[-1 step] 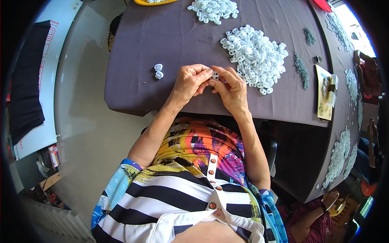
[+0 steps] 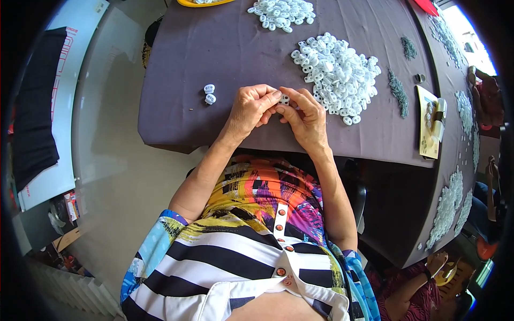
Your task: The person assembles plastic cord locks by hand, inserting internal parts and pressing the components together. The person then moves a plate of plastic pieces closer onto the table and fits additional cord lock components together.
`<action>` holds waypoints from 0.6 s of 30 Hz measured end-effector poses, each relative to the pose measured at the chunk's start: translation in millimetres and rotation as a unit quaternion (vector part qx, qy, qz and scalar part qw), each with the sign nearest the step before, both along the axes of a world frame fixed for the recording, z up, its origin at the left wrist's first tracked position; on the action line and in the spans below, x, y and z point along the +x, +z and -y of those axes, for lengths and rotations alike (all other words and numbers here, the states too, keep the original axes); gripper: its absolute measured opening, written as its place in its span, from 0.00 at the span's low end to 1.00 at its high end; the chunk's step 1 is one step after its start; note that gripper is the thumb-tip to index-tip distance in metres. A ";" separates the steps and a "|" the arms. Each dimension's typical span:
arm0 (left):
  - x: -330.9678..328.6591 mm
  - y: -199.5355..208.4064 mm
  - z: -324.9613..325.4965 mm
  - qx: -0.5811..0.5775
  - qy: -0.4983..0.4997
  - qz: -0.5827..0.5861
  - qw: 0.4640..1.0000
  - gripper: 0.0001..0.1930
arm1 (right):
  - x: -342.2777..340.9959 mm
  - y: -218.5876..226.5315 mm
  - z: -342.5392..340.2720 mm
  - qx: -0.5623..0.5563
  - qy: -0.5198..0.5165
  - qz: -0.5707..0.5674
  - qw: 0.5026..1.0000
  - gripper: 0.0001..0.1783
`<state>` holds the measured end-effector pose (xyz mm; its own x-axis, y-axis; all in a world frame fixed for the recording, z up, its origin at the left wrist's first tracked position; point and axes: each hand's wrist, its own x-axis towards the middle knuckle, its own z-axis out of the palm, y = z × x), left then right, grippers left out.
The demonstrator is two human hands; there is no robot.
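Note:
Between my two hands, over the table's near edge, is a small white plastic piece (image 2: 285,100) with dark holes. The fingertips of my left hand (image 2: 254,108) pinch it from the left. My right hand (image 2: 306,115) grips it from the other side with thumb and fingers. Much of the piece is hidden behind the fingers. Just beyond my right hand lies a large pile of white oval pieces (image 2: 342,72), many showing two holes. Left of my left hand, two white pieces (image 2: 210,94) sit close together on the dark cloth.
A second pile of white pieces (image 2: 282,13) and a yellow dish (image 2: 206,2) are at the far edge. Rightward lie grey-green clusters of tiny parts (image 2: 398,92) and a yellowish card (image 2: 426,131). More white heaps (image 2: 447,206) cover the adjoining table, where other people's hands (image 2: 484,96) show.

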<state>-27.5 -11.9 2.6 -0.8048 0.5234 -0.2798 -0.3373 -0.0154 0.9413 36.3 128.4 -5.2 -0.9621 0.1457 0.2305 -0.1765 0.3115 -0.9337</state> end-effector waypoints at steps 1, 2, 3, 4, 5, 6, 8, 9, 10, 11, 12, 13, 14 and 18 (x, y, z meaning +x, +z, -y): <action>1.1 0.8 -1.7 0.000 0.006 -0.008 1.000 0.10 | -0.2 -0.6 -0.2 0.004 -0.003 -0.001 1.000 0.16; 1.6 1.3 -2.8 0.000 0.012 -0.017 1.000 0.10 | -0.1 -1.4 -0.2 0.004 -0.004 -0.001 1.000 0.16; 1.1 1.1 -2.9 0.000 0.011 -0.016 1.000 0.10 | 0.0 -2.2 -0.2 -0.001 -0.004 -0.005 1.000 0.16; 0.3 0.8 -2.1 0.005 0.006 -0.017 1.000 0.10 | 0.0 -2.7 0.1 -0.006 -0.004 -0.010 1.000 0.16; -0.5 0.5 -1.3 0.009 0.000 -0.018 1.000 0.10 | 0.1 -2.5 0.3 -0.006 -0.004 -0.010 1.000 0.16; -1.2 0.5 -0.8 0.009 0.001 -0.018 1.000 0.10 | 0.2 -2.0 0.5 -0.007 -0.004 -0.010 1.000 0.15; -1.8 0.7 0.1 0.004 -0.011 -0.028 1.000 0.10 | 0.7 -1.8 1.0 -0.007 -0.004 -0.009 1.000 0.15; -1.3 1.0 0.6 0.005 -0.011 -0.028 1.000 0.10 | 0.9 -2.3 1.0 -0.013 -0.004 -0.006 1.000 0.15; -1.1 1.0 -0.1 -0.004 -0.012 -0.032 0.999 0.10 | 0.7 -3.5 0.2 -0.023 -0.004 -0.002 1.000 0.14; -0.8 1.1 -0.8 -0.012 -0.014 -0.035 0.999 0.10 | 0.6 -3.7 -0.5 -0.025 -0.004 -0.001 1.000 0.14; -0.3 1.4 -1.8 -0.014 -0.015 -0.034 0.999 0.10 | 0.3 -3.3 -1.1 -0.022 -0.004 -0.003 1.000 0.14; 0.5 2.0 -1.7 -0.009 -0.010 -0.030 0.999 0.10 | 0.4 -2.6 -0.4 -0.016 -0.004 -0.005 1.000 0.14; 1.1 2.2 -1.4 -0.004 -0.006 -0.026 1.000 0.10 | 0.6 -2.6 0.3 -0.016 -0.004 -0.005 1.000 0.14; 0.4 2.2 -0.5 0.006 -0.010 -0.021 1.000 0.10 | 0.8 -1.2 2.6 -0.025 -0.011 -0.012 1.000 0.15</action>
